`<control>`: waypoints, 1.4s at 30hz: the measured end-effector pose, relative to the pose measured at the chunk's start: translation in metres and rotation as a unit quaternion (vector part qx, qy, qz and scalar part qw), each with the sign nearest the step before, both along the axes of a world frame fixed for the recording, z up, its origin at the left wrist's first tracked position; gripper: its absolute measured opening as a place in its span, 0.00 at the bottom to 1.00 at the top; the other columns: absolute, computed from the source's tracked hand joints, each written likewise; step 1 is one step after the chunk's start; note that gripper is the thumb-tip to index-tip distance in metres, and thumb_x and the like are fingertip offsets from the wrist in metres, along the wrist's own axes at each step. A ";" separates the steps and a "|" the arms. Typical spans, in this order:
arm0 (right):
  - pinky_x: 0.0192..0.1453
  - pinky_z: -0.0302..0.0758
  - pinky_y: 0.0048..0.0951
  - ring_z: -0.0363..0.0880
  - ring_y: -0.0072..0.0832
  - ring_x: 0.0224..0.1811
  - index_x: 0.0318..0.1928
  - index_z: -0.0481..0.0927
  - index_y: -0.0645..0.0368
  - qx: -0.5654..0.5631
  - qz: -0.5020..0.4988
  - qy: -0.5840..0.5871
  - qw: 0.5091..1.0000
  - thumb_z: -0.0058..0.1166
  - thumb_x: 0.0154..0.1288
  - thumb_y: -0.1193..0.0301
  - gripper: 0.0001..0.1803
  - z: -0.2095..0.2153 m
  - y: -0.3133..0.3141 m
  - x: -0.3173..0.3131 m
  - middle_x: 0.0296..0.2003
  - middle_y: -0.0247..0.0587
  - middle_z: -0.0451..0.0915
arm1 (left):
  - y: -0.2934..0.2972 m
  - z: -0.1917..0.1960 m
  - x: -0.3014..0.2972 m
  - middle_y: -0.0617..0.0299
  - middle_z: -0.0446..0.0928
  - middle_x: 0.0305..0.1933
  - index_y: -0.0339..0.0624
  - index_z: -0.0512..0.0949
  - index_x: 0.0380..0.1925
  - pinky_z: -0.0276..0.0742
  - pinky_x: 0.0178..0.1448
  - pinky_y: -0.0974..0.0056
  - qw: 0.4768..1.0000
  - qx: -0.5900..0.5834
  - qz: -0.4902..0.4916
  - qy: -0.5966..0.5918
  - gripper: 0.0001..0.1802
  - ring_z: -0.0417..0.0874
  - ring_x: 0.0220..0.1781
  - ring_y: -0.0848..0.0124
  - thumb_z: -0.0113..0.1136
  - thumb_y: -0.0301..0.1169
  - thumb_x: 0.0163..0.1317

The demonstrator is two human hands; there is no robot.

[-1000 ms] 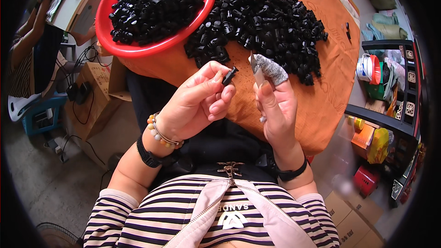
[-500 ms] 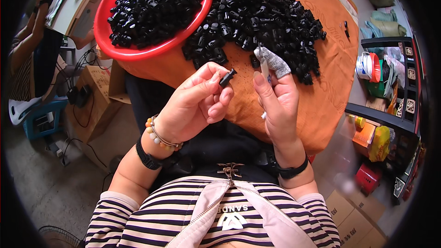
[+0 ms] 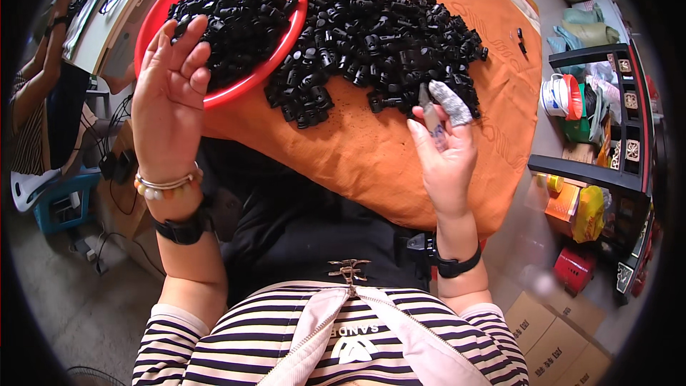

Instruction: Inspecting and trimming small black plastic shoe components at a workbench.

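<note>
At the near left of the red basin [image 3: 294, 33], my left hand [image 3: 171, 93] is raised with its fingers loosely bent and apart, and no part shows in it. Small black plastic parts [image 3: 229, 11] fill the basin. To its right, more of the same black parts lie in a wide heap [image 3: 371, 36] on the orange cloth [image 3: 343, 150]. My right hand [image 3: 446, 164] grips a small pale-handled knife [image 3: 432, 120] just in front of the heap, its blade pointing away from me. A grey fabric sleeve [image 3: 451, 104] covers one finger of that hand.
A few black pieces [image 3: 522, 43] lie apart on the cloth at right. Beyond the table stand a black shelf frame [image 3: 593, 175], a white bucket [image 3: 554, 96] and cardboard boxes [image 3: 550, 336]. Another person's arm [image 3: 46, 64] and a blue stool [image 3: 64, 204] are at left.
My left hand has moved left to the basin, and the black part it pinched no longer shows in it. My right hand, still gripping the knife, has shifted slightly right and down.
</note>
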State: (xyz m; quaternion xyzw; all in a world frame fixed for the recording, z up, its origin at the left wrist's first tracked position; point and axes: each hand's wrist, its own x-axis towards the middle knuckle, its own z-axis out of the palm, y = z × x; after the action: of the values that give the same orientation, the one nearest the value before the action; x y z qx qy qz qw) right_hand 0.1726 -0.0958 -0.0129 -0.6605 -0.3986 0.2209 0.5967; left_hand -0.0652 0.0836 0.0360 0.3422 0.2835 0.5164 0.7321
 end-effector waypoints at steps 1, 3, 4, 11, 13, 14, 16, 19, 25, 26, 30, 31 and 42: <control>0.40 0.74 0.20 0.75 0.19 0.38 0.55 0.69 0.58 0.006 0.003 -0.052 0.999 0.55 0.54 0.82 0.26 -0.002 0.004 0.000 0.38 0.36 0.76 | -0.001 0.003 0.002 0.51 0.75 0.44 0.39 0.67 0.50 0.77 0.38 0.74 1.000 0.001 -0.002 -0.001 0.15 0.79 0.38 0.73 0.45 0.33 0.67; 0.39 0.75 0.22 0.76 0.22 0.37 0.55 0.69 0.58 -0.028 0.006 -0.102 0.994 0.55 0.53 0.82 0.26 0.003 0.010 -0.001 0.38 0.37 0.76 | -0.003 0.007 0.008 0.49 0.75 0.46 0.38 0.64 0.54 0.76 0.34 0.74 0.999 -0.003 -0.008 0.031 0.18 0.79 0.33 0.73 0.44 0.33 0.67; 0.38 0.76 0.24 0.78 0.25 0.36 0.55 0.69 0.57 -0.062 0.011 -0.150 0.987 0.56 0.52 0.82 0.27 0.005 0.013 -0.001 0.38 0.39 0.76 | -0.006 0.004 0.009 0.49 0.75 0.46 0.38 0.64 0.54 0.76 0.34 0.74 0.999 -0.002 -0.009 0.030 0.18 0.79 0.33 0.73 0.44 0.33 0.67; 0.31 0.76 0.34 0.78 0.40 0.32 0.46 0.72 0.56 -0.071 -0.002 -0.352 0.933 0.57 0.44 0.82 0.24 -0.006 0.019 0.005 0.37 0.40 0.75 | -0.053 -0.016 0.035 0.62 0.75 0.31 0.38 0.67 0.49 0.71 0.27 0.78 0.972 -0.065 -0.208 0.088 0.14 0.73 0.24 0.82 0.45 0.31 0.66; 0.31 0.75 0.35 0.78 0.41 0.31 0.45 0.72 0.56 -0.077 -0.001 -0.405 0.911 0.58 0.44 0.82 0.23 -0.007 0.019 0.007 0.36 0.39 0.75 | -0.061 -0.018 0.040 0.64 0.75 0.30 0.39 0.68 0.47 0.69 0.25 0.79 0.958 -0.095 -0.253 0.100 0.13 0.71 0.21 0.85 0.48 0.32 0.65; 0.31 0.75 0.35 0.78 0.41 0.30 0.44 0.72 0.57 -0.076 0.000 -0.402 0.912 0.58 0.42 0.82 0.23 -0.006 0.020 0.007 0.35 0.40 0.75 | -0.064 -0.018 0.043 0.65 0.74 0.29 0.40 0.69 0.46 0.67 0.25 0.80 0.954 -0.098 -0.266 0.099 0.12 0.70 0.22 0.85 0.49 0.32 0.65; 0.31 0.75 0.36 0.78 0.42 0.30 0.43 0.72 0.57 -0.077 0.000 -0.400 0.913 0.58 0.41 0.82 0.23 -0.004 0.020 0.007 0.35 0.42 0.76 | -0.068 -0.017 0.047 0.65 0.72 0.28 0.38 0.68 0.47 0.66 0.26 0.79 0.945 -0.109 -0.285 0.117 0.12 0.70 0.22 0.82 0.46 0.31 0.66; 0.32 0.75 0.29 0.79 0.33 0.29 0.47 0.72 0.58 -0.068 0.026 -0.285 0.956 0.57 0.45 0.84 0.25 0.000 0.016 0.003 0.34 0.41 0.76 | -0.072 -0.020 0.051 0.67 0.71 0.28 0.39 0.68 0.46 0.63 0.25 0.79 0.939 -0.090 -0.306 0.126 0.12 0.68 0.23 0.83 0.47 0.32 0.66; 0.36 0.72 0.16 0.75 0.15 0.33 0.61 0.62 0.58 0.034 0.146 0.055 0.987 0.53 0.54 0.85 0.32 0.025 0.010 -0.018 0.34 0.33 0.76 | -0.080 -0.026 0.059 0.70 0.69 0.25 0.42 0.69 0.46 0.57 0.21 0.79 0.933 -0.118 -0.327 0.094 0.14 0.63 0.19 0.84 0.43 0.37 0.68; 0.36 0.72 0.16 0.75 0.15 0.33 0.61 0.62 0.58 0.035 0.149 0.057 0.987 0.53 0.54 0.85 0.32 0.029 0.009 -0.020 0.34 0.33 0.76 | -0.081 -0.027 0.058 0.71 0.69 0.24 0.43 0.70 0.46 0.54 0.20 0.80 0.927 -0.133 -0.347 0.050 0.15 0.62 0.18 0.85 0.42 0.40 0.68; 0.37 0.72 0.17 0.76 0.16 0.33 0.60 0.63 0.58 0.026 0.200 0.067 0.977 0.52 0.54 0.85 0.31 0.037 0.006 -0.025 0.35 0.34 0.78 | -0.084 -0.024 0.061 0.66 0.67 0.23 0.43 0.67 0.49 0.52 0.18 0.77 0.869 -0.252 -0.422 -0.054 0.18 0.59 0.17 0.82 0.43 0.41 0.65; 0.37 0.73 0.18 0.76 0.16 0.33 0.60 0.64 0.59 0.020 0.197 0.033 0.980 0.52 0.54 0.85 0.31 0.038 0.006 -0.025 0.36 0.35 0.78 | -0.084 -0.026 0.058 0.66 0.68 0.24 0.43 0.66 0.51 0.53 0.20 0.77 0.870 -0.241 -0.420 -0.089 0.17 0.60 0.18 0.83 0.46 0.37 0.64; 0.42 0.72 0.18 0.74 0.17 0.42 0.57 0.66 0.65 -0.033 0.183 0.092 0.978 0.61 0.56 0.73 0.29 0.038 0.000 -0.027 0.42 0.36 0.76 | -0.083 -0.028 0.049 0.67 0.70 0.27 0.45 0.67 0.42 0.57 0.24 0.78 0.900 -0.217 -0.366 -0.100 0.08 0.66 0.23 0.84 0.47 0.32 0.66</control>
State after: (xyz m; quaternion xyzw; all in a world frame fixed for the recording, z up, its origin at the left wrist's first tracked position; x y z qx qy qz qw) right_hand 0.1457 -0.0955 0.0252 -0.5729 -0.4483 0.3990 0.5582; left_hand -0.0162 0.0002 0.0082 0.2015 0.1687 0.1696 0.9498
